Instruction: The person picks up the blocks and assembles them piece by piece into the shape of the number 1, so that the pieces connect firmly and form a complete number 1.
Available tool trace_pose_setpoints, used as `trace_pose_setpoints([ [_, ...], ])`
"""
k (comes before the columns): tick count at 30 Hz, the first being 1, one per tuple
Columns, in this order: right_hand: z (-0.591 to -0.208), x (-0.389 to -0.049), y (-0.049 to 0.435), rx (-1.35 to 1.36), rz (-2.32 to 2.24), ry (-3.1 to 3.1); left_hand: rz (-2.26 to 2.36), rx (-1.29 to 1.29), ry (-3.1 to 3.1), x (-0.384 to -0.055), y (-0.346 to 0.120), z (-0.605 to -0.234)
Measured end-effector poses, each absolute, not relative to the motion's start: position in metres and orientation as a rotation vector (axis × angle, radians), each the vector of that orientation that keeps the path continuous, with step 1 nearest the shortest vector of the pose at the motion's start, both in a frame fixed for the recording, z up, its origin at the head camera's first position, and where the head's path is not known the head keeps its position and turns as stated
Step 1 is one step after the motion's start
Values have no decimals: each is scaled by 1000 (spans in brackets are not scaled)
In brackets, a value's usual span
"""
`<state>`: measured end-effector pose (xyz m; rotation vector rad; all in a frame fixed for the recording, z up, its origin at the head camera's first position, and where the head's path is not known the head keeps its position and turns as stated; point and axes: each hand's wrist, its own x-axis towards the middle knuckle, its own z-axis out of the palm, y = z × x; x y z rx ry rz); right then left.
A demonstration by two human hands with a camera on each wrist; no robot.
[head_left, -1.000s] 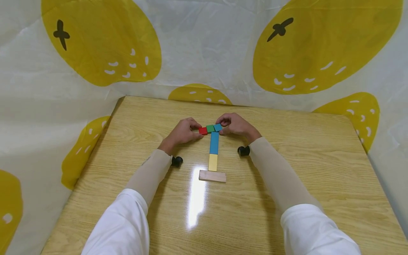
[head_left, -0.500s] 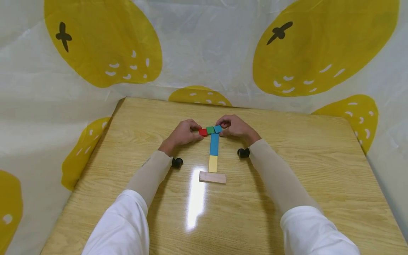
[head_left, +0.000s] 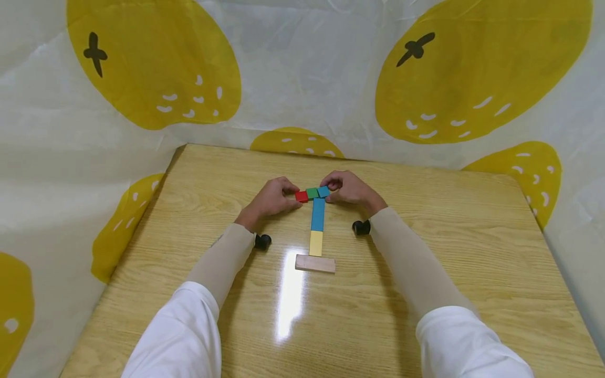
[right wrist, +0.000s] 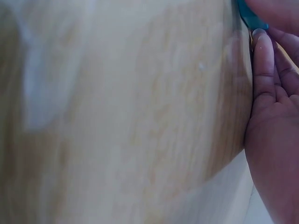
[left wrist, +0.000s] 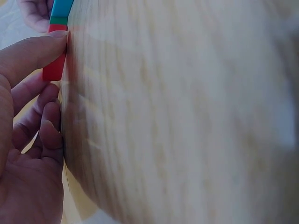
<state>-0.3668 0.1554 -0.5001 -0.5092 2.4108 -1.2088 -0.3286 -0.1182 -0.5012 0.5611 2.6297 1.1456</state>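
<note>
Both hands (head_left: 271, 198) on block row (head_left: 312, 193)

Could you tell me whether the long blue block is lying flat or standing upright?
Lying flat: the long blue block rests lengthwise on the table.

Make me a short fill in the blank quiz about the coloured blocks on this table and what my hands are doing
The left hand pinches the ____ block.
The right hand pinches the small ____ block.
Between those two sits the ____ block.
Nearest the person lies a plain ____ block.

Missing words: red; blue; green; wooden
</note>
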Motion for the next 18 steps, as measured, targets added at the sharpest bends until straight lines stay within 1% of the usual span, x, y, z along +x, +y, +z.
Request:
trace_pose_setpoints([
  [9, -495, -363, 156, -465, -1197, 2404, 1136, 586, 2622, -329, -115, -499],
  [14, -500, -361, 158, -510, -1228, 2424, 1150, 568, 2613, -327, -116, -499],
  [18, -502, -357, 161, -549, -1303, 2418, 1183, 535, 2605, -323, -128, -493],
])
